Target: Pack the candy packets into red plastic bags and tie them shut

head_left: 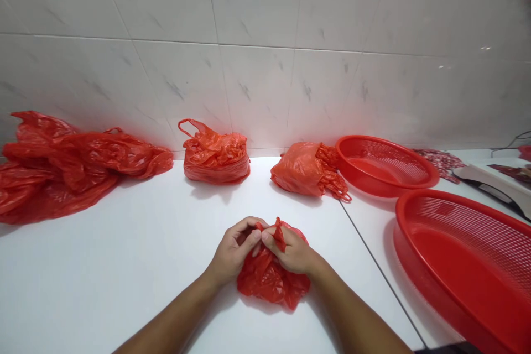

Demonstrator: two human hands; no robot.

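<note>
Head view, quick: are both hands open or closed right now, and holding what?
Left hand: closed, pinching the top of the nearest red plastic bag.
Right hand: closed, gripping the same bag beside it.

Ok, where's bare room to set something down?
Widest: white tabletop left of the left hand, in front of the piled red plastic. A narrower strip lies between both hands and the two bags by the wall. Right is crowded: larger basket, smaller basket.
</note>
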